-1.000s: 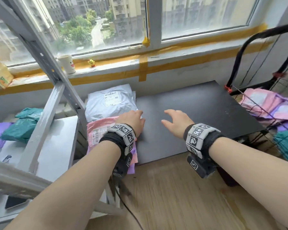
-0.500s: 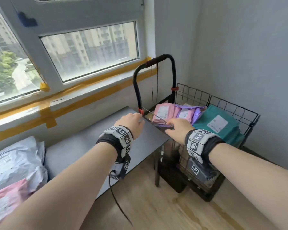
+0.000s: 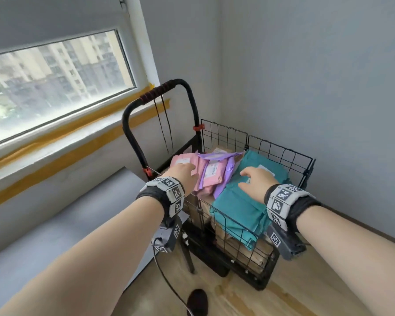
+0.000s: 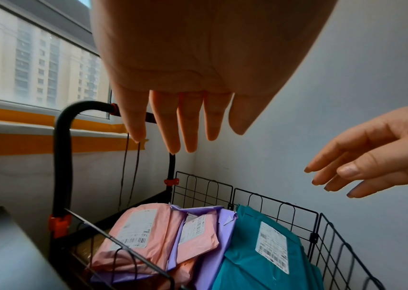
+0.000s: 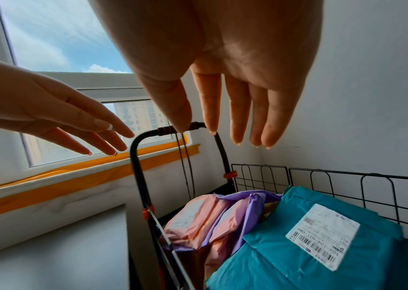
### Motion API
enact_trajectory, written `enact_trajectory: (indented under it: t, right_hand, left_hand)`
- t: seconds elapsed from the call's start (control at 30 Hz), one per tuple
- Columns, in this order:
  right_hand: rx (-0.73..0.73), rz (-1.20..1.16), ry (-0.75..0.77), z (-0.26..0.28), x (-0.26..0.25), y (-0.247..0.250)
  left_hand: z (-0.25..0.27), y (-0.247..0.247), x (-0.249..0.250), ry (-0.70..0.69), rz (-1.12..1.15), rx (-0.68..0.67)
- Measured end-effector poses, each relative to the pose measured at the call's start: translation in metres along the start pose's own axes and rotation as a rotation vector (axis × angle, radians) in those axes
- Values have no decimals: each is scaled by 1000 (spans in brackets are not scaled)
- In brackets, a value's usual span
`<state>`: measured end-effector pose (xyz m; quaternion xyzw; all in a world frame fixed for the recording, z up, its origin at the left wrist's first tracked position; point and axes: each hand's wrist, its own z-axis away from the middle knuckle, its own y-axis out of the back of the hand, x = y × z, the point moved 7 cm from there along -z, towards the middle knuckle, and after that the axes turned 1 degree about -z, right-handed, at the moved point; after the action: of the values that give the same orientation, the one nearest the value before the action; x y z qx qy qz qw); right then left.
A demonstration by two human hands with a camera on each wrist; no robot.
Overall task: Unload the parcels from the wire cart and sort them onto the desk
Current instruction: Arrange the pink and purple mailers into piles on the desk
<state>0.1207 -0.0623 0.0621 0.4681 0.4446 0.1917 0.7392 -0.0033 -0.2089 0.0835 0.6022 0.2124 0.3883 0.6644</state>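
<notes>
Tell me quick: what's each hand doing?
Left hand: open, empty, above the pink parcel.
Right hand: open, empty, above the teal parcel.

Soft daylight from the window (image 3: pixel 55 87) lights the room evenly — shadows faint, wrist views strongly bent at the edges, near palms dim and blurred.

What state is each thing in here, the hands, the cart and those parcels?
left hand: open, fingers straight, above the pink parcel
right hand: open, over the teal parcel
wire cart: loaded with parcels
purple parcel: wedged between pink and teal
desk: its visible part bare
</notes>
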Motion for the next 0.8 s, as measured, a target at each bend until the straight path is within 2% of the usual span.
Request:
enact_trajectory:
  t: [0.13, 0.27, 0.33, 0.57, 0.73, 0.8]
  right_hand:
    - [-7, 21, -43, -56, 7, -5]
    - [-27, 19, -87, -126, 7, -17]
    - [-41, 2, -129, -163, 7, -27]
    - [-147, 25, -245, -273, 11, -81]
    - [-371, 209, -275, -317, 11, -135]
    - [-427, 234, -313, -327, 18, -154]
  left_hand:
    - [-58, -4, -8, -16, 32, -8]
    - [-131, -8, -20, -42, -87, -55]
    - [-170, -13, -34, -38, -73, -101]
    - [-279, -63, -99, 128, 35, -324]
    - [-318, -111, -136, 239, 47, -491]
    - [-330, -127, -149, 308, 69, -497]
